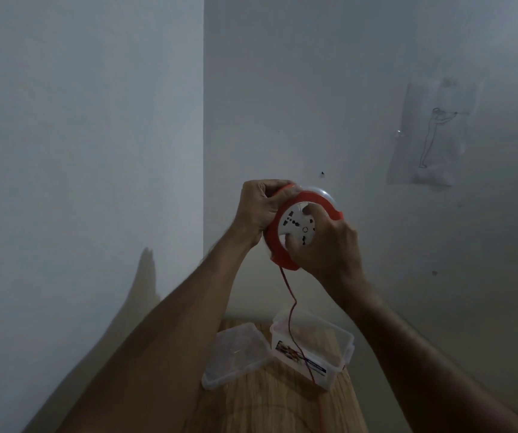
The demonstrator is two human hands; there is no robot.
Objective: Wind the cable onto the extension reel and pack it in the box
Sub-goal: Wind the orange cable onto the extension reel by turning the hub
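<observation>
I hold an orange extension reel (282,254) with a white socket face up in front of the wall. My left hand (259,207) grips the reel's orange handle at its upper left. My right hand (329,245) has its fingers curled onto the white socket disc and the reel's right side. A thin red cable (292,310) hangs from the bottom of the reel down over the clear plastic box (345,342) and onto the table. The box stands open with a printed label on its front.
The box's clear lid (236,354) lies flat to the left of the box on a narrow wooden table (267,407). White walls meet in a corner behind. A sheet with a line drawing (435,132) hangs on the right wall.
</observation>
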